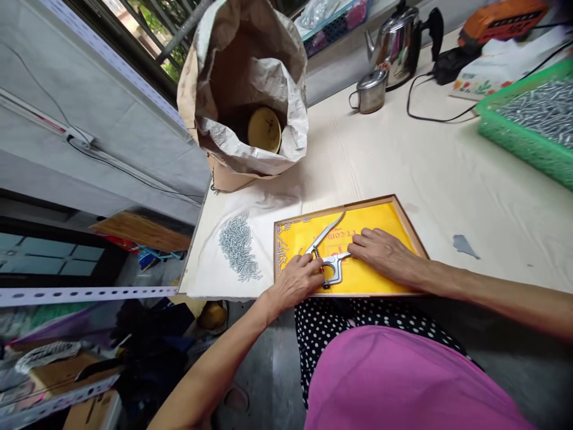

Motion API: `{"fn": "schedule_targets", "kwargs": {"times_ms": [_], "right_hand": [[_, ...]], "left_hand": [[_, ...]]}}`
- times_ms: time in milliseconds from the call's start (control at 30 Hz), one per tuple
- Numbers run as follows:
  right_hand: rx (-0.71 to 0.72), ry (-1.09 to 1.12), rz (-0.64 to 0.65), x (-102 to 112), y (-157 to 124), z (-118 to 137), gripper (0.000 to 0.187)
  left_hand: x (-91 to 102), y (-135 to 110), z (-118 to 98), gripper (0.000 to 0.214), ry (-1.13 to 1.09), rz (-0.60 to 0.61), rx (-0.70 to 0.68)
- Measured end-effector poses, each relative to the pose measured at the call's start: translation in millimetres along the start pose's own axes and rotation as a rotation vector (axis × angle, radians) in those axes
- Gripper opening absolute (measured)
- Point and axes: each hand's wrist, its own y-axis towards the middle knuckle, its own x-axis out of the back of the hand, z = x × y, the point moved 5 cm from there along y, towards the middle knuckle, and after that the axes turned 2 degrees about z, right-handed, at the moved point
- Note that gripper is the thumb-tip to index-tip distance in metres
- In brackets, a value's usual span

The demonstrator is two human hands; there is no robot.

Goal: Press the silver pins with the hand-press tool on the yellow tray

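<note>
A metal hand tool (329, 254) with a long curved lever lies on a yellow mat inside a wooden-framed tray (409, 224) at the table's near edge. My left hand (295, 280) is curled against the tool's left side, fingers pinched at its jaw; what they pinch is too small to name. My right hand (380, 251) rests palm down on the tool's right end, fingers pressing on it. Small metal pieces line the tray's left rim (282, 251).
A heap of small metal screws (237, 246) lies on the table left of the tray. A paper sack (248, 83) with a yellow cup inside stands behind. A green basket (528, 122) of screws, a kettle (398, 42) and a metal mug (369, 91) are far right.
</note>
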Motion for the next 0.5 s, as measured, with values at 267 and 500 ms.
{"fn": "schedule_targets", "kwargs": {"times_ms": [267, 500], "right_hand": [[-0.046, 0.009, 0.015, 2.4, -3.6, -7.0, 0.018], [-0.062, 0.026, -0.011, -3.8, -6.2, -5.2, 0.019]], "left_hand": [[-3.6, -67.7, 84.1, 0.025, 0.124, -0.228, 0.738], [-18.9, -98.5, 161.0, 0.031, 0.068, -0.018, 1.114]]}}
